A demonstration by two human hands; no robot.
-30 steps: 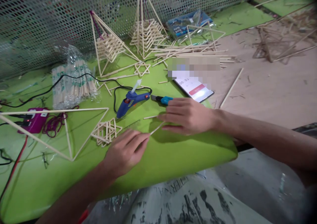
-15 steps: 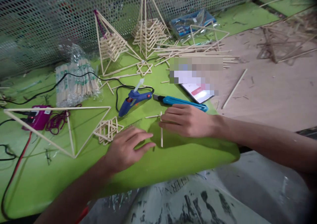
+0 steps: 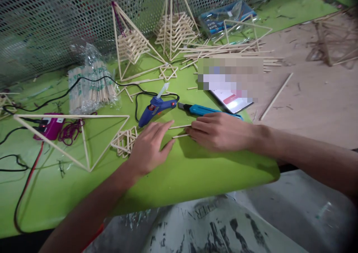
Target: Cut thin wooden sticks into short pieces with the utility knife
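Two short wooden sticks lie nearly parallel on the green table, an upper stick [image 3: 180, 126] and a lower stick [image 3: 181, 136]. Their right ends disappear under the curled fingers of my right hand [image 3: 219, 131], which is closed on the lower one. At their left ends is my left hand [image 3: 149, 148], thumb and forefinger apart on either side of the ends; whether it touches them I cannot tell. Just behind my hands rest a blue glue gun [image 3: 156, 109] and a blue utility knife [image 3: 198, 110]. A small stacked-stick star [image 3: 124, 141] sits left of my left hand.
A large stick frame [image 3: 88, 148] and a purple power adapter [image 3: 53, 128] with cables occupy the left. Behind are bagged chopsticks [image 3: 95, 87], two stick pyramids [image 3: 131, 46], loose sticks [image 3: 223, 50] and a phone [image 3: 235, 100]. A perforated metal panel [image 3: 69, 18] borders the back.
The short stick under my right hand has turned from pointing toward me to lying nearly parallel with the other. My left hand has come closer to the sticks. The view has shifted slightly.
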